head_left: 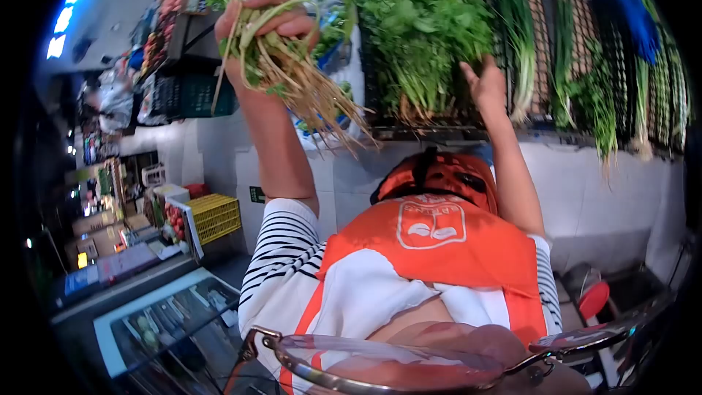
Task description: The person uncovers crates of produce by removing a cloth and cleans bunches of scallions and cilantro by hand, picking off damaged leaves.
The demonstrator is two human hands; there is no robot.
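My left hand is closed around a bunch of coriander-like greens, raised at the upper left. Its long, pale brown roots hang down from my fist, and the leafy tops run past the frame's upper edge. At the right edge of a thick pile of similar leafy greens is my right hand, its thumb and fingers apart and nothing visible in it. Whether the fingertips touch the leaves I cannot tell. Just right of that hand lie spring onions with white root ends.
More green bunches lie along the dark rack to the right, below a blue cloth. A dark green crate and a yellow crate stand at left. At lower left is a glass-topped case. My orange apron faces the rack.
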